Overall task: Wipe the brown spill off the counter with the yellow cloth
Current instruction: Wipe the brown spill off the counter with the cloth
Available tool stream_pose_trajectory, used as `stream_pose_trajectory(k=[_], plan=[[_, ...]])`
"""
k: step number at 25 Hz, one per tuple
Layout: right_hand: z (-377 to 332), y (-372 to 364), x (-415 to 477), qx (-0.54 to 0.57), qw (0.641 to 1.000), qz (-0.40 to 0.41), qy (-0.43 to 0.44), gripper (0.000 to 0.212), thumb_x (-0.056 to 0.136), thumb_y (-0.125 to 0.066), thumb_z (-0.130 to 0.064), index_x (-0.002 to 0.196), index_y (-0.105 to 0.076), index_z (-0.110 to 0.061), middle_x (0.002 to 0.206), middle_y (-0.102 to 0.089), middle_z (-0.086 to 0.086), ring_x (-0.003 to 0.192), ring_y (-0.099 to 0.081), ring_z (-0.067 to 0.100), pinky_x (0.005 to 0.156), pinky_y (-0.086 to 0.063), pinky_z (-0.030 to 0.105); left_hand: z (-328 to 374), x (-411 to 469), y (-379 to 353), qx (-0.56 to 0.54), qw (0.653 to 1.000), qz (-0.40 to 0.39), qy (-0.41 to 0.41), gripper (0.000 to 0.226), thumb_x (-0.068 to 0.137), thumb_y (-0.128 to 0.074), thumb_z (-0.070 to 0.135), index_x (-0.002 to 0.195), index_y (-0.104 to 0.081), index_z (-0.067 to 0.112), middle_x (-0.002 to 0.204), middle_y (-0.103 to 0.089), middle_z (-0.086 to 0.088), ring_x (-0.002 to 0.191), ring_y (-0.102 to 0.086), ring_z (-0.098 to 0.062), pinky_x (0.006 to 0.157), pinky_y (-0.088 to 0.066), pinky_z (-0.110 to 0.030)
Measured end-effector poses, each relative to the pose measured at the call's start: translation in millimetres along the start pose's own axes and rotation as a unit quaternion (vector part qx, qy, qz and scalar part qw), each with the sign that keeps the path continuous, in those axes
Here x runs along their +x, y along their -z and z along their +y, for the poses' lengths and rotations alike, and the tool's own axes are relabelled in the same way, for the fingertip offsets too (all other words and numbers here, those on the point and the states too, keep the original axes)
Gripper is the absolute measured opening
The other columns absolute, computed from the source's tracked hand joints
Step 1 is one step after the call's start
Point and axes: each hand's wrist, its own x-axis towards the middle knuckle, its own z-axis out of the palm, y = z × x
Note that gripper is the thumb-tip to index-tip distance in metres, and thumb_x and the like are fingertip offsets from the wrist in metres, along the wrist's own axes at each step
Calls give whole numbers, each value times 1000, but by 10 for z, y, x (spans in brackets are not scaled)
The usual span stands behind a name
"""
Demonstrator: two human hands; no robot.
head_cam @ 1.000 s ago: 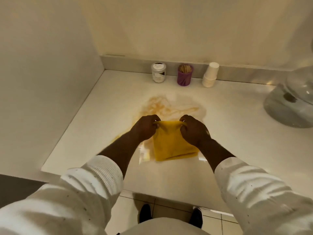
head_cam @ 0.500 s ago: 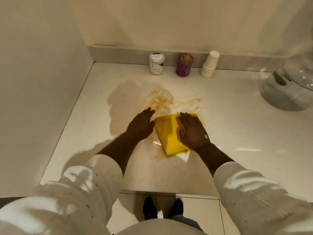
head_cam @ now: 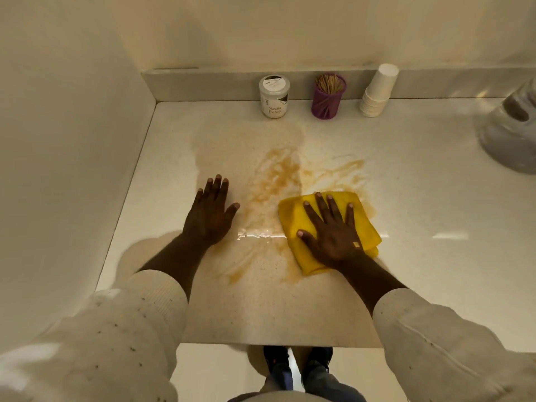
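A smeared brown spill (head_cam: 278,181) spreads over the middle of the pale counter (head_cam: 435,198), with streaks running down towards the front edge. The folded yellow cloth (head_cam: 293,216) lies flat on the spill's right part. My right hand (head_cam: 330,227) presses on the cloth, palm down, fingers spread. Left of the spill, my left hand (head_cam: 210,213) rests flat on bare counter, fingers apart, holding nothing and clear of the cloth.
Against the back ledge stand a white jar labelled Masala Extract (head_cam: 274,97), a purple holder of toothpicks (head_cam: 329,97) and a stack of white paper cups (head_cam: 378,91). A shiny rounded vessel (head_cam: 510,126) sits at the right. A wall (head_cam: 58,169) borders the counter's left side.
Both hands let go of the cloth's top edge. The cloth went flat and shifted right under my right palm. My left hand moved left onto bare counter.
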Motion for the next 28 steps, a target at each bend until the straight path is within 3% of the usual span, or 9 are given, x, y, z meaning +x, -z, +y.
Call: stream_pose_trajectory(k=[6,14,24,28], plan=[[31,-20,175,3,993,23,-116,82,95,-15,-78,162,1,-34,172,7,0,157,10,26,120,10,66,-251,316,-65,-9,1000,-12,11,72,105,-25,49,160,-4,9,169,1,-10,156,4,-23,127,-2,-42],[356,109,720,-1,981,8,-193,83,94,-12,-77,161,8,-33,171,11,2,156,13,28,120,8,68,-297,420,-226,-36,999,24,0,73,102,-18,54,160,-4,13,169,0,-7,156,6,-20,127,-4,-44],[264,171,1520,-1,986,9,-168,85,93,-13,-78,161,8,-32,171,10,5,156,11,30,119,10,69,-316,445,-273,-38,998,41,-6,72,102,-22,52,160,-8,11,169,-4,-9,156,1,-23,127,-8,-45],[56,164,1742,3,993,4,-122,84,95,-14,-78,161,8,-31,171,11,6,156,12,31,118,12,69,-331,452,-293,-29,999,39,-4,70,103,-22,49,160,-8,11,169,-4,-9,157,1,-23,127,-10,-46]])
